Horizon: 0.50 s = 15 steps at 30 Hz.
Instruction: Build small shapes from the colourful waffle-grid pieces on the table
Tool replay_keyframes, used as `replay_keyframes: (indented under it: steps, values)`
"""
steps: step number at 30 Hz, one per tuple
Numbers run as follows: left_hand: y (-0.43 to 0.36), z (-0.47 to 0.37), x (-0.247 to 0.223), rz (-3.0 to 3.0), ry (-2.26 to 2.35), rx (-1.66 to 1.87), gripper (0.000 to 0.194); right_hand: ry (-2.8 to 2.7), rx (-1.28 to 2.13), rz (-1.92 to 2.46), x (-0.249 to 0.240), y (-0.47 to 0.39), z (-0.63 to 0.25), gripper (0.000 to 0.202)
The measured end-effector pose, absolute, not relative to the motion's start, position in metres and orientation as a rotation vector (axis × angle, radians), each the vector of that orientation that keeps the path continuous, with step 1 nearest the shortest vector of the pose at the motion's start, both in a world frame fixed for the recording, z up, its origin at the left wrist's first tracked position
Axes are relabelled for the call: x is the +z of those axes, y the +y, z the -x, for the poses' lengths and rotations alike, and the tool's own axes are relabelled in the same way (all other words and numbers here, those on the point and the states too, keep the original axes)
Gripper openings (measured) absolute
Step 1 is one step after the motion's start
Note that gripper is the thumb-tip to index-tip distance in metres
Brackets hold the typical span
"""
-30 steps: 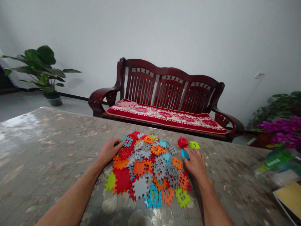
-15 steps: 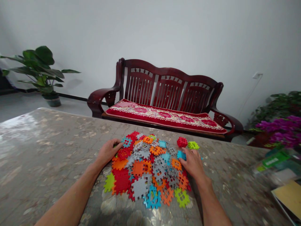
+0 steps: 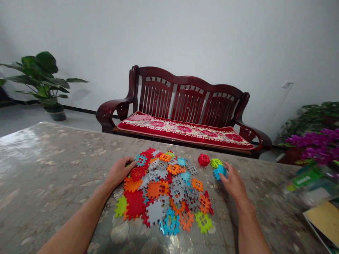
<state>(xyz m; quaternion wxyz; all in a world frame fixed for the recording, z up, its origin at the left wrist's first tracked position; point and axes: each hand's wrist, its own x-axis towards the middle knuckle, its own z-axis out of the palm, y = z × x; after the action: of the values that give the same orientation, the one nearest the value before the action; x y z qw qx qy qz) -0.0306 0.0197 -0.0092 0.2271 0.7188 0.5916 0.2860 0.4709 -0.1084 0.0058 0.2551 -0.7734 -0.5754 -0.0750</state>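
Observation:
My right hand (image 3: pixel 234 181) grips a small blue cube of interlocking tiles (image 3: pixel 219 171) between thumb and fingers, right of the pile. A red cube-like block (image 3: pixel 203 159) and a lime-green one (image 3: pixel 215 163) stand just beyond it; the green one is close against the blue. My left hand (image 3: pixel 120 173) rests at the pile's left edge, thumb and fingers slightly apart, fingertips near a light-blue window tile (image 3: pixel 141 159). Between my hands spreads a heap of notched plastic tiles, among them a large red tile (image 3: pixel 135 204), a grey tile (image 3: pixel 155 211) and a lime-green window tile (image 3: pixel 203 222).
The tiles lie on a patterned table (image 3: pixel 66 165). At the right edge are a clear bag with a green label (image 3: pixel 304 179), a yellowish box (image 3: pixel 324 220) and purple flowers (image 3: pixel 317 144). Behind the table stands a wooden bench (image 3: pixel 182 100); a potted plant (image 3: pixel 47 81) is far left.
My right hand has moved right, away from the pile, carrying the blue cube to beside the green block. My left hand stays at the pile's left edge. The view has shifted slightly.

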Motion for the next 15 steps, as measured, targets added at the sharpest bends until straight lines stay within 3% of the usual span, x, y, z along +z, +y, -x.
replay_keyframes:
  steps: [10,15]
  values:
    - [0.020,0.031,-0.011,-1.966,1.647,0.775,0.038,-1.542,-0.114,2.126,-0.006,-0.108,-0.476,0.064]
    - [0.019,0.031,-0.009,-1.958,1.628,0.783,0.037,-1.363,-0.083,2.435,0.002,-0.108,-0.455,0.081]
